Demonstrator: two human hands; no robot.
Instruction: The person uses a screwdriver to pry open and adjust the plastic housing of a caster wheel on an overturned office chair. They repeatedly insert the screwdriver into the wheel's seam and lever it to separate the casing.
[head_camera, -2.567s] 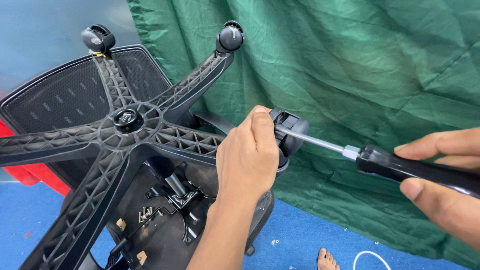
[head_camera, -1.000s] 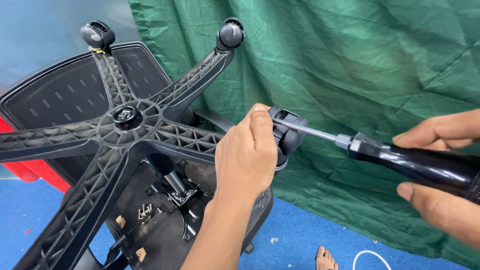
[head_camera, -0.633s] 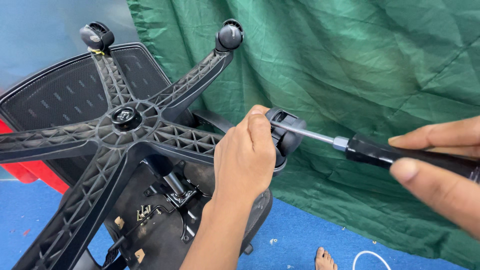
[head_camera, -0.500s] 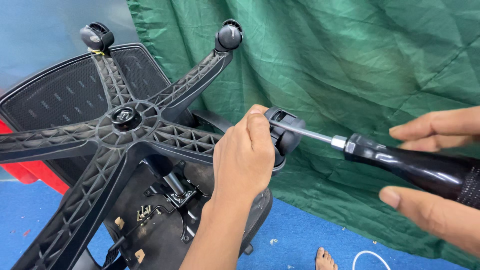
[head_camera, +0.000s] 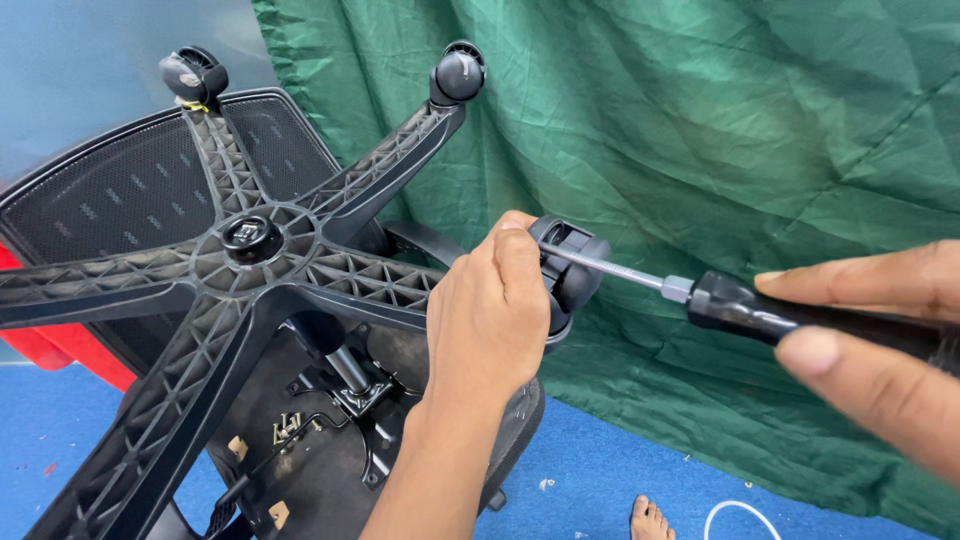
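Observation:
An office chair lies tipped over, its black five-arm base (head_camera: 250, 250) facing me. My left hand (head_camera: 490, 315) wraps the end of one base arm and grips the black caster wheel (head_camera: 575, 270) there. My right hand (head_camera: 880, 350) holds a screwdriver (head_camera: 740, 305) by its black handle. The metal shaft points left and its tip sits in the caster's housing. Two other casters (head_camera: 457, 72) (head_camera: 193, 75) stand on the upper arms.
A green cloth (head_camera: 720, 150) hangs behind the chair and drapes onto the blue floor (head_camera: 590, 480). The mesh backrest (head_camera: 90, 190) is at the left, something red (head_camera: 60, 355) under it. A bare foot (head_camera: 648, 518) and a white cable (head_camera: 740, 518) show at the bottom.
The screwdriver has slid a little to the left, further into the caster, and my right hand's fingers have shifted their hold on the handle. My left hand has stayed on the caster.

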